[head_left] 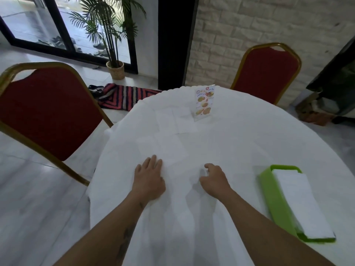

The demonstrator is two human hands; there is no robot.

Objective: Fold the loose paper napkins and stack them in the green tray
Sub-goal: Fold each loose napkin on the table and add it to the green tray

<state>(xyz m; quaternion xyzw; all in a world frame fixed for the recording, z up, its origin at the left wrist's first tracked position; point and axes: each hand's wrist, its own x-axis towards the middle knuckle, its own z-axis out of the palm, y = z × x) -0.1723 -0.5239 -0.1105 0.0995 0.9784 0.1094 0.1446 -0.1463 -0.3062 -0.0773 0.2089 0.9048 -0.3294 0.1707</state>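
A white paper napkin (pixel 180 169) lies flat on the white tablecloth between my hands. My left hand (pixel 149 177) rests flat on its left edge, fingers spread. My right hand (pixel 212 178) pinches the napkin's right edge with curled fingers. Two more loose napkins lie farther out: one (pixel 161 148) just beyond my hands, another (pixel 175 120) unfolded near the menu card. The green tray (pixel 269 189) sits at the right with a stack of folded napkins (pixel 299 204) inside it.
A standing menu card (pixel 204 102) is at the table's far side. Two red chairs with gold frames stand at the left (pixel 48 112) and far right (pixel 267 72). A striped mat (pixel 124 97) and a potted palm (pixel 115 69) are on the floor beyond.
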